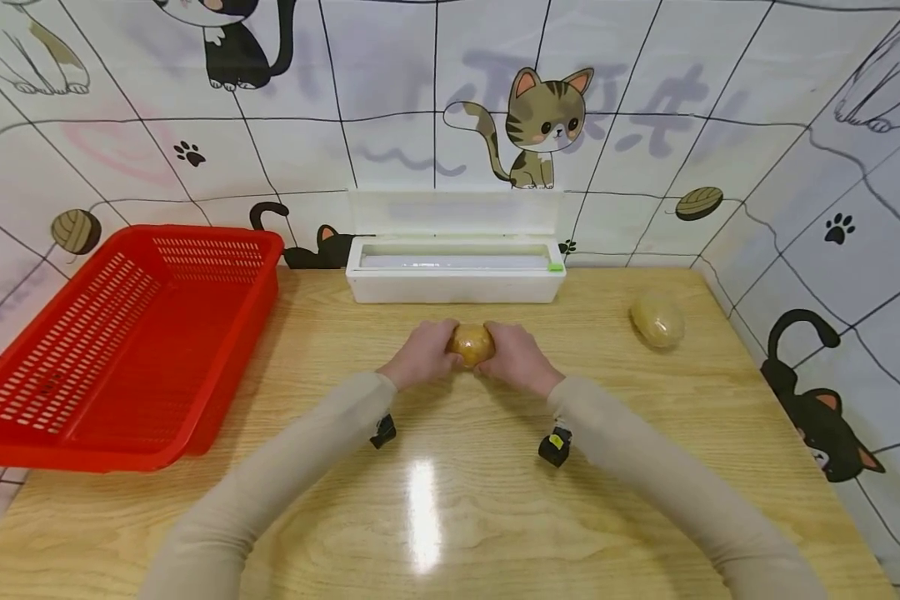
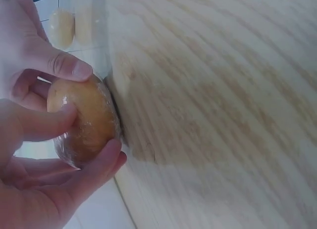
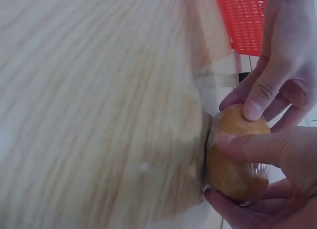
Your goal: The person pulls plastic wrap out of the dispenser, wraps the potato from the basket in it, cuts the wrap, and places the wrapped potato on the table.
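A yellow-brown potato (image 1: 471, 344) wrapped in clear film is held between both hands over the middle of the table, close to the wood. My left hand (image 1: 426, 354) grips its left side, with the thumb pressed on the film and the fingers curled beneath, as the left wrist view shows. On the opposite side, my right hand (image 1: 519, 357) pinches it the same way. Shiny creases of film (image 3: 258, 170) bunch at one end of the potato in the right wrist view. A second wrapped potato (image 1: 657, 319) lies apart at the table's right.
Behind the hands stands a long white cling-film box (image 1: 453, 286), its lid up and a green slider at its right end. A red plastic basket (image 1: 187, 417) fills the left side. Cat-patterned sheeting (image 1: 390, 150) rises behind the wooden table (image 1: 495, 517).
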Demonstrator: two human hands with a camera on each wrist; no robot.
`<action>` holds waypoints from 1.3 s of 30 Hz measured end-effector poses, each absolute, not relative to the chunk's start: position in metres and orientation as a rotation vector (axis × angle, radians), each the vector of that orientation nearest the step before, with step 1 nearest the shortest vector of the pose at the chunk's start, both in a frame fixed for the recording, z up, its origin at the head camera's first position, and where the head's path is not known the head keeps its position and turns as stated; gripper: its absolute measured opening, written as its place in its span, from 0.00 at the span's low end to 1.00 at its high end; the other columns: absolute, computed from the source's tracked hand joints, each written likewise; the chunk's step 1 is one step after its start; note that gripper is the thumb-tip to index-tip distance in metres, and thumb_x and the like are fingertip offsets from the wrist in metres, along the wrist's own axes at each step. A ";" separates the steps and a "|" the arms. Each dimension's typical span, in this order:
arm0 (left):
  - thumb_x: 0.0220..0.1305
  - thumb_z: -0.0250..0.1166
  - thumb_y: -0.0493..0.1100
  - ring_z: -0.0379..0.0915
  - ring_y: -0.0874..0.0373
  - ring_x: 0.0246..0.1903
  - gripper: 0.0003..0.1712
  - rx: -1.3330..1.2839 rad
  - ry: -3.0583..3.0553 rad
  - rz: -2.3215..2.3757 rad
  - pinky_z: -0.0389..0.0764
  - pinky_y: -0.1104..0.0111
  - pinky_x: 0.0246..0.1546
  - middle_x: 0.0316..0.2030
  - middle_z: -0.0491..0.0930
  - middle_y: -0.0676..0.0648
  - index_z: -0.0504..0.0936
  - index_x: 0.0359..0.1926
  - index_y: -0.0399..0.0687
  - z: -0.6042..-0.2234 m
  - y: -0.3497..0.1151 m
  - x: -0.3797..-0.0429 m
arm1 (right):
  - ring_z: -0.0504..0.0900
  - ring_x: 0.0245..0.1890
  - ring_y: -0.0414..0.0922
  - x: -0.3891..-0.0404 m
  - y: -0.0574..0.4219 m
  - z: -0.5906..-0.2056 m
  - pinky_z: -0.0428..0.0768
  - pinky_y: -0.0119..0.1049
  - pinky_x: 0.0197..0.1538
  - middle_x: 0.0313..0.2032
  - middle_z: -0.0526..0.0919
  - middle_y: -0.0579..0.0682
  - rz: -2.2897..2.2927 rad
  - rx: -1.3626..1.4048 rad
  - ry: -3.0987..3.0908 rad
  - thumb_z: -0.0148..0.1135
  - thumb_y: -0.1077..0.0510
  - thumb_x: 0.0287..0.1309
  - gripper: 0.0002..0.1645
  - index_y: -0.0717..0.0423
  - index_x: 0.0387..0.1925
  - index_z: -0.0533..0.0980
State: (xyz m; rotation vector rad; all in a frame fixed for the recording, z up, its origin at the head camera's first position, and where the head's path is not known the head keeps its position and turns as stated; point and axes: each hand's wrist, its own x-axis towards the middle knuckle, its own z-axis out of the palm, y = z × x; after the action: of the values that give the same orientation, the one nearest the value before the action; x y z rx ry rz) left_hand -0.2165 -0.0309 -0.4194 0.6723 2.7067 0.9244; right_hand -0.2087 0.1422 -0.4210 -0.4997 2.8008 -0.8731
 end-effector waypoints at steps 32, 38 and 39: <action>0.68 0.56 0.33 0.80 0.50 0.33 0.12 0.429 2.436 1.263 0.79 0.64 0.34 0.33 0.83 0.39 0.77 0.49 0.30 -0.444 -0.121 -0.243 | 0.72 0.36 0.68 -0.268 0.279 -0.438 0.77 0.60 0.30 0.38 0.68 0.74 -0.180 -0.087 3.247 0.67 0.44 0.54 0.38 0.64 0.55 0.64; 0.69 0.56 0.33 0.79 0.51 0.32 0.12 0.444 2.490 1.263 0.78 0.66 0.32 0.33 0.83 0.40 0.78 0.49 0.30 -0.441 -0.126 -0.250 | 0.74 0.32 0.66 -0.275 0.281 -0.444 0.77 0.57 0.25 0.32 0.69 0.70 -0.057 -0.148 3.283 0.70 0.45 0.53 0.34 0.66 0.46 0.66; 0.69 0.56 0.33 0.79 0.51 0.32 0.12 0.445 2.493 1.260 0.78 0.66 0.32 0.33 0.83 0.40 0.77 0.49 0.29 -0.440 -0.126 -0.251 | 0.74 0.32 0.66 -0.275 0.281 -0.443 0.77 0.57 0.26 0.32 0.69 0.70 -0.054 -0.140 3.272 0.70 0.45 0.53 0.34 0.67 0.46 0.66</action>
State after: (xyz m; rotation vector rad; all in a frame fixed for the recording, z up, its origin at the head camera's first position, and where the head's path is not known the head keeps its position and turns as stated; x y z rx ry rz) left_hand -0.2511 -0.1262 -0.4397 0.4454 2.4933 1.2605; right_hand -0.2754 0.2807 -0.4428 -0.1401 3.2717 -0.0539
